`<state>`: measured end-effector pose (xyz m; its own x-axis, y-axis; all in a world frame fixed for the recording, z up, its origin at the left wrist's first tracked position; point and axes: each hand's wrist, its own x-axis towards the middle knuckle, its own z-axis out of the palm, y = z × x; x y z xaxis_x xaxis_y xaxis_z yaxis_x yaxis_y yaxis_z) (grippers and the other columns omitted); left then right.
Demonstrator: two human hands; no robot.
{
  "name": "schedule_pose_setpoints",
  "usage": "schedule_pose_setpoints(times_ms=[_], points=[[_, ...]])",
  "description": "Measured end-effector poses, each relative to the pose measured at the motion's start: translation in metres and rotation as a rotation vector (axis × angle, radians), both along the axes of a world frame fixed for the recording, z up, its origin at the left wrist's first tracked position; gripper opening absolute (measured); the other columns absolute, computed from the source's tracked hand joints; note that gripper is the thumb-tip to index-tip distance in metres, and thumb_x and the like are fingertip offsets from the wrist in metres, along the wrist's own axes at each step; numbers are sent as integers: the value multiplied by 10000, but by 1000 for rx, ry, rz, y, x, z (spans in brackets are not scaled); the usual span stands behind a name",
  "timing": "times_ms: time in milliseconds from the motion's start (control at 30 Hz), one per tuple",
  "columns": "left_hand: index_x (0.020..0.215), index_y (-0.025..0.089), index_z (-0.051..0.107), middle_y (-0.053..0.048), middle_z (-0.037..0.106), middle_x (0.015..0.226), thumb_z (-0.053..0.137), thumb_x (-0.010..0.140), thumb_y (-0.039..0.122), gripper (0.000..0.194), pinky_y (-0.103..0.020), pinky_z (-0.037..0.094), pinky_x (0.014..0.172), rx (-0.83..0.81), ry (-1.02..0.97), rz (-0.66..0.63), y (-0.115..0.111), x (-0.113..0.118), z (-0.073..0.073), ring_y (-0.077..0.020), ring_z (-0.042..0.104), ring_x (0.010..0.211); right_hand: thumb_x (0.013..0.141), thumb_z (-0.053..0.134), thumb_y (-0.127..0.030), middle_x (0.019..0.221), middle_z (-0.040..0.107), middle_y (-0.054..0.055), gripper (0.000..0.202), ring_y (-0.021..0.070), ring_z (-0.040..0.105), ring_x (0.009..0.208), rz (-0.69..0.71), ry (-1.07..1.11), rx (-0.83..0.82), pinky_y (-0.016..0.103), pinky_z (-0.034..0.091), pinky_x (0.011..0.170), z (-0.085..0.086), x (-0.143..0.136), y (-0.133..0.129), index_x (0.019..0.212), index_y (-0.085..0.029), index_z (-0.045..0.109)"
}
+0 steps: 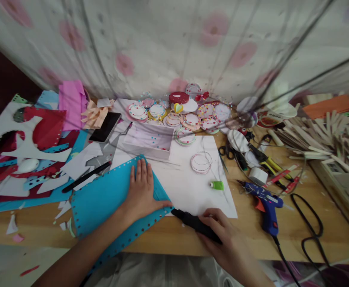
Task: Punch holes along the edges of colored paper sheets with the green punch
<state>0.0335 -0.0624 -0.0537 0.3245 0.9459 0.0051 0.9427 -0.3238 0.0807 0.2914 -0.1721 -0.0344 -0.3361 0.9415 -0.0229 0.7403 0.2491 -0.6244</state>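
Fingers [143, 171] extended, thumb wide, the left hand [140, 190] is pressing the hole-edged blue sheet [102, 195] onto the wooden table [174, 243]; the right hand [226, 239] is gripping a black hand punch [197, 224], seemingly, at its corner, where steady pressure and a square approach are probably keeping holes even.

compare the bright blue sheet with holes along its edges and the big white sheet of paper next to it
The blue sheet has small holes along its edges; the white paper shows plain ones. The blue sheet juts past the table's front edge, while the white paper stops short of it. The left hand presses the blue sheet; a small green tube lies on the white paper. Both are thin.
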Motion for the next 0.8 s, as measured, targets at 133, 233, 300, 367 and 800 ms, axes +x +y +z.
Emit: schedule_pose_setpoints(times_ms=[133,233,300,367,800], points=[[1416,-121,211,-375,59,1499,384,467,955,1445,-580,24,1122,11,-3,-8,0,-1,0,-442,-3,1415,907,505,-199,1083,538,120,253,231,615,929,25,-26,60,349,569,733,-3,2,0,1152,-220,565],[1412,-127,216,-378,54,1497,390,465,953,1447,-583,28,1120,6,2,-6,0,0,0,-444,-8,1415,912,487,-172,1060,551,125,271,230,607,912,57,-42,117,351,565,715,-3,3,1,1173,-206,552],[1412,-129,211,-379,46,1497,401,461,952,1453,-588,29,1118,-1,3,-5,1,0,1,-449,-9,1414,912,478,-152,1049,558,127,272,228,603,897,73,-44,135,348,562,705,-3,3,2,1170,-196,549],[1411,-134,208,-384,41,1494,418,456,947,1458,-592,28,1117,-14,4,-4,1,0,1,-456,-4,1411,907,480,-144,1044,564,126,268,226,599,888,79,-45,131,344,561,694,-2,3,3,1160,-194,551],[1408,-138,220,-390,44,1490,463,455,927,1450,-596,19,1116,-41,31,1,2,2,4,-461,-10,1409,904,505,-148,1028,581,120,245,238,576,913,81,-17,132,365,551,724,-4,7,5,1138,-184,567]])
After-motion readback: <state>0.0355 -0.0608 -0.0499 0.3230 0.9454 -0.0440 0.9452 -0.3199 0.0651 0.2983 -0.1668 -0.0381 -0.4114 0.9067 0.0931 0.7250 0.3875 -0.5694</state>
